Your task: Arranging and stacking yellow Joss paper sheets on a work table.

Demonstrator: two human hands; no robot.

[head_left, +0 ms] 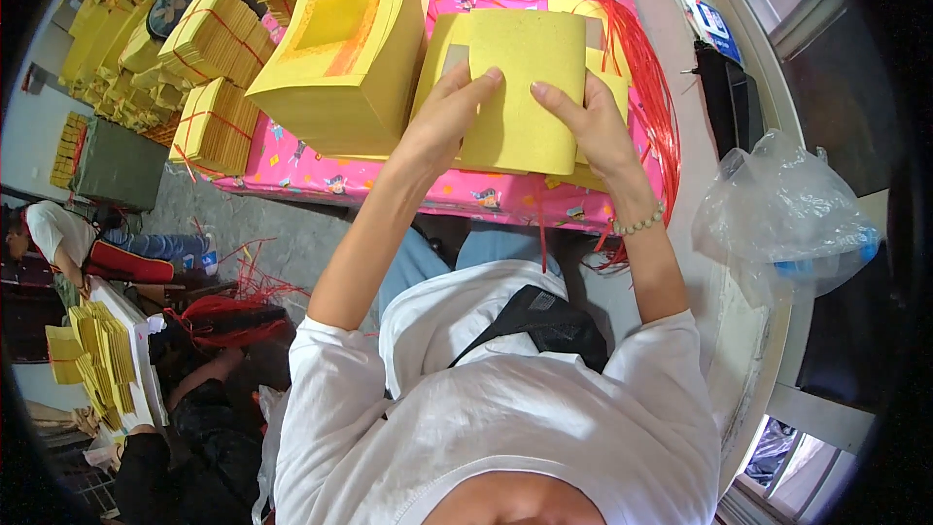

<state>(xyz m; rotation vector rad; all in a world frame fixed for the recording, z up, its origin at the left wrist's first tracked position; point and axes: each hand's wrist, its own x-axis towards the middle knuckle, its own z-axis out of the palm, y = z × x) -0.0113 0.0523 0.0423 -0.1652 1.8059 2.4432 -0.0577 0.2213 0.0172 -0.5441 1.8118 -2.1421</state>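
Note:
Between my two hands I hold a yellow paper sheaf (525, 63) above the table. My left hand (455, 115) grips its left edge, the thumb lying on the top face. On the right edge, my right hand (595, 124) closes the same way, with a beaded bracelet at the wrist. More yellow paper lies under the sheaf, mostly hidden by it. Just left of my left hand stands a tall stack of yellow paper (335, 102), its top sheet printed with an orange-bordered square.
A pink patterned cloth (292, 170) covers the table. Red strings (653, 87) trail along its right side. Tied yellow bundles (216, 126) stand at the left. A clear plastic bag (777, 214) lies right, by the window. Two other people sit at lower left around yellow paper (102, 355).

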